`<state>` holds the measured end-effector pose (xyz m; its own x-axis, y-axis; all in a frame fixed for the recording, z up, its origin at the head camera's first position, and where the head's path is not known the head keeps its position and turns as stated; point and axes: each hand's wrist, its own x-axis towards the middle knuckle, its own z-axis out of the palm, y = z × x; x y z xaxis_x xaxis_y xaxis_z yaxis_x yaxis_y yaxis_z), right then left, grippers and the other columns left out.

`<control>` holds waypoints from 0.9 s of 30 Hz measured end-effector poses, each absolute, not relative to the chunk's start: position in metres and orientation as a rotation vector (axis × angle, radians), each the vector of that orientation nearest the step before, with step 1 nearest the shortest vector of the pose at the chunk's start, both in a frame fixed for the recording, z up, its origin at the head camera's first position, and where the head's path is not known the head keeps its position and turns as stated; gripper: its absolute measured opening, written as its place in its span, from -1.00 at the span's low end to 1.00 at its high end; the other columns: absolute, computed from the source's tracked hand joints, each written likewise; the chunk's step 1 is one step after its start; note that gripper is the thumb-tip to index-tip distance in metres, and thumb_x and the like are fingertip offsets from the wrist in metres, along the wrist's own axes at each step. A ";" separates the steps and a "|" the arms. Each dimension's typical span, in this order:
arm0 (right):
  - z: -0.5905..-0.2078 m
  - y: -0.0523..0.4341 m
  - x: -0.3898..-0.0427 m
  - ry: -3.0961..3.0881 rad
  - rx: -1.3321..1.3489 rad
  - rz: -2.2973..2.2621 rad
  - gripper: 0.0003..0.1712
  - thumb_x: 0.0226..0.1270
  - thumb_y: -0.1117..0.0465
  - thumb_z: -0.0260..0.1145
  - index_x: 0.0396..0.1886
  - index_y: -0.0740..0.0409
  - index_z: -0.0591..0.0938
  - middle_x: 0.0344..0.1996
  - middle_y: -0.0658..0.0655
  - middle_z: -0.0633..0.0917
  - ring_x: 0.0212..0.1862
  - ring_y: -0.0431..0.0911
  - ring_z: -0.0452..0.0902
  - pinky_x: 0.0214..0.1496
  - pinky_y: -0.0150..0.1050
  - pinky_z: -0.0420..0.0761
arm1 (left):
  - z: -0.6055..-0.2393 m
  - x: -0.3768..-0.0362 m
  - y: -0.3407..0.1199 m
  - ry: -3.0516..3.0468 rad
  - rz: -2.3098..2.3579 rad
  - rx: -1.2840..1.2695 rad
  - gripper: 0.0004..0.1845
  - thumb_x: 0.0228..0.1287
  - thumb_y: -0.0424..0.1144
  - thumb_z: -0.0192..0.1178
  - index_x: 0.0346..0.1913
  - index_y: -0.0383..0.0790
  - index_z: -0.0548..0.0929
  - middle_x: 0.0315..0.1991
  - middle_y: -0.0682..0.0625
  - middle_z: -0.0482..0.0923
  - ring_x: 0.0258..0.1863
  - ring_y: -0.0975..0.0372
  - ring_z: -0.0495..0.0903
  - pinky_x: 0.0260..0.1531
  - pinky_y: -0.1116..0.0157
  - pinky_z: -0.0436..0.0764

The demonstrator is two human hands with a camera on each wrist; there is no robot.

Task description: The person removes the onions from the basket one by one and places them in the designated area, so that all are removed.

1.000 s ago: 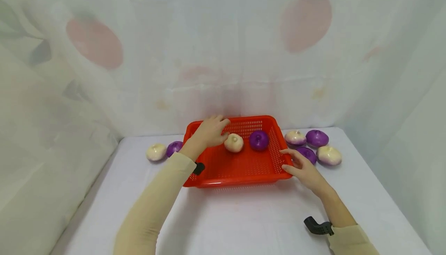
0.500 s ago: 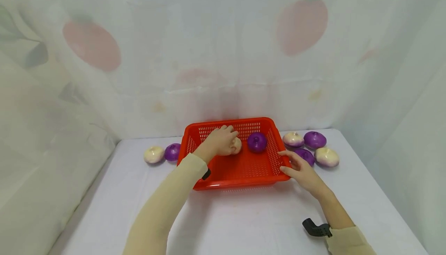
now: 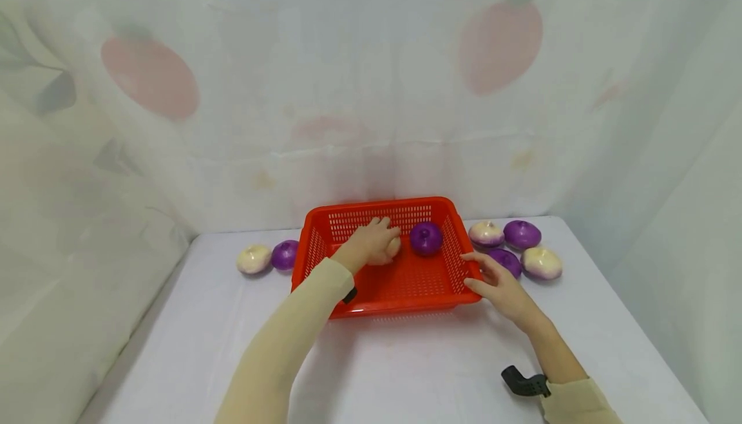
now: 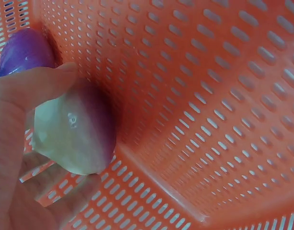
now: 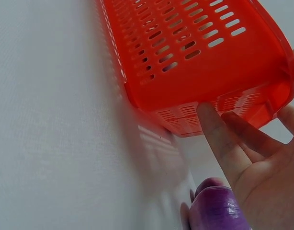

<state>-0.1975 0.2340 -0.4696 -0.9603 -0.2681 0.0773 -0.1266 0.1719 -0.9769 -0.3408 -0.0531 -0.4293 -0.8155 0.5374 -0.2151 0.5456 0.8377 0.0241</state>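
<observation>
An orange-red slotted basket stands on the white table. Inside it my left hand grips a cream and purple onion, thumb over the top and fingers underneath; in the head view the hand hides most of that onion. A purple onion lies beside it in the basket, also seen as the purple onion in the left wrist view. My right hand rests with straight fingers against the basket's right wall. A purple onion lies right by its palm.
Two onions, one cream and one purple, lie left of the basket. Several more onions lie to its right. A pale curtain with red fruit prints hangs behind the table. The table's near half is bare white cloth.
My left hand moved from the basket's back rim onto the cream onion and closed around it. The right hand stayed at the basket's right wall.
</observation>
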 end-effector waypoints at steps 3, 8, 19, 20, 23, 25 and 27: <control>-0.470 0.233 -0.197 2.309 -0.399 -1.920 -0.43 0.49 0.25 0.27 0.42 0.23 0.36 0.45 0.40 0.28 0.35 0.38 0.36 0.13 -0.24 0.64 | -0.431 -0.341 -0.052 2.809 -0.049 0.832 -0.38 0.44 -0.03 0.19 0.51 0.02 0.35 0.54 -0.15 0.15 0.52 -0.10 0.12 0.32 -0.17 0.39; -0.469 0.232 -0.197 2.327 -0.406 -1.910 -0.43 0.49 0.25 0.27 0.41 0.25 0.37 0.44 0.40 0.28 0.35 0.38 0.35 0.13 -0.25 0.63 | -0.430 -0.340 -0.052 2.814 -0.089 0.847 -0.39 0.45 -0.06 0.15 0.51 0.03 0.33 0.53 -0.13 0.18 0.52 -0.07 0.14 0.33 -0.15 0.40; -0.468 0.234 -0.198 2.339 -0.413 -1.916 -0.44 0.48 0.27 0.28 0.41 0.24 0.38 0.40 0.43 0.34 0.31 0.37 0.39 0.11 -0.35 0.61 | -0.408 -0.334 -0.056 2.830 -0.183 0.902 -0.13 0.14 0.03 0.46 0.51 -0.01 0.33 0.53 -0.13 0.19 0.49 -0.11 0.18 0.32 -0.11 0.41; -0.468 0.234 -0.198 2.345 -0.411 -1.912 -0.44 0.48 0.26 0.28 0.41 0.24 0.38 0.41 0.43 0.33 0.32 0.37 0.39 0.11 -0.35 0.61 | -0.406 -0.333 -0.057 2.827 -0.173 0.903 -0.11 0.14 0.03 0.45 0.52 -0.01 0.32 0.54 -0.14 0.18 0.50 -0.11 0.18 0.34 -0.12 0.39; -0.467 0.234 -0.198 2.361 -0.406 -1.896 -0.44 0.49 0.25 0.28 0.41 0.23 0.38 0.42 0.42 0.32 0.33 0.37 0.38 0.12 -0.33 0.61 | -0.401 -0.331 -0.060 2.832 -0.173 0.922 -0.13 0.12 0.05 0.46 0.49 -0.02 0.35 0.48 -0.12 0.25 0.44 -0.07 0.24 0.31 -0.11 0.42; -0.467 0.234 -0.197 2.360 -0.398 -1.890 -0.43 0.49 0.23 0.28 0.42 0.22 0.37 0.44 0.41 0.30 0.35 0.37 0.37 0.13 -0.30 0.62 | -0.398 -0.330 -0.063 2.841 -0.179 0.938 -0.16 0.10 0.05 0.46 0.44 -0.02 0.39 0.41 -0.09 0.31 0.37 -0.04 0.29 0.27 -0.09 0.46; -0.466 0.235 -0.197 2.342 -0.388 -1.893 -0.42 0.50 0.22 0.27 0.43 0.21 0.37 0.45 0.40 0.29 0.36 0.38 0.35 0.13 -0.26 0.63 | -0.395 -0.329 -0.066 2.857 -0.187 0.952 -0.19 0.08 0.06 0.46 0.41 -0.01 0.40 0.34 -0.06 0.34 0.30 0.00 0.33 0.22 -0.08 0.50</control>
<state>-0.1967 0.2346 -0.4660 -0.9620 -0.2618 0.0778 -0.1310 0.1924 -0.9725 -0.3292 -0.0658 -0.3954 -0.7941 0.5873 -0.1565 0.6027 0.7942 -0.0775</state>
